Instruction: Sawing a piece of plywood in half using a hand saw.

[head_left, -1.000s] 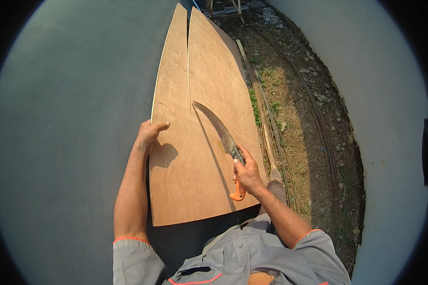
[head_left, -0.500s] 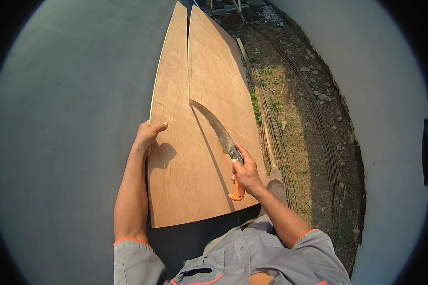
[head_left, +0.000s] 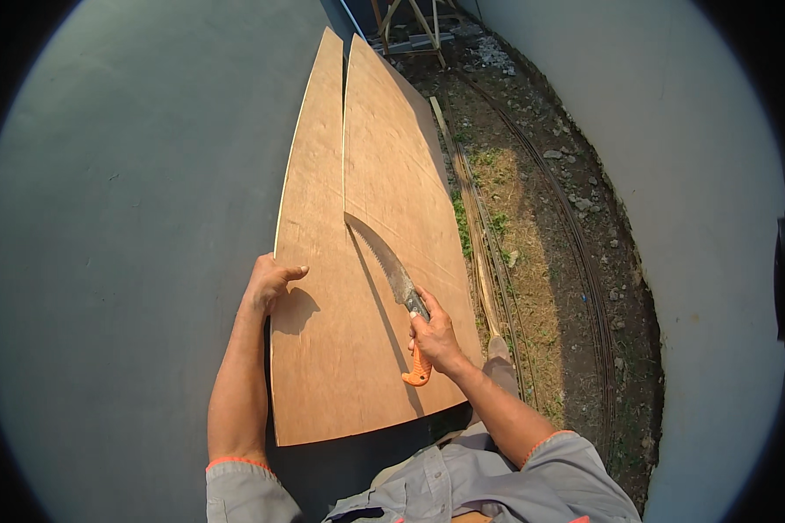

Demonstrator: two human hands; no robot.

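Note:
A large sheet of brown plywood [head_left: 323,375] stretches away in front of me, with a long narrow cut running down from its far edge. Gripping its left edge is my left hand [head_left: 275,281], thumb on top and fingers hidden behind the edge. My right hand [head_left: 436,336] is closed round the orange handle of a curved pruning saw [head_left: 382,253]. The toothed blade sits at the near end of the cut, and its tip is hidden in or below the sheet. A dark shadow of the saw falls across the wood.
A smooth grey wall [head_left: 122,261] rises on the left, a pale wall [head_left: 715,218] on the right. Beside the sheet, wooden strips [head_left: 475,235] and long thin rods [head_left: 584,261] lie on stony, weedy ground. A wooden frame [head_left: 414,35] stands at the far end.
The view has shifted, so the sheet appears lower. Relative to it, my right hand and the saw have moved slightly forward and left, with less blade showing. My left hand keeps its grip.

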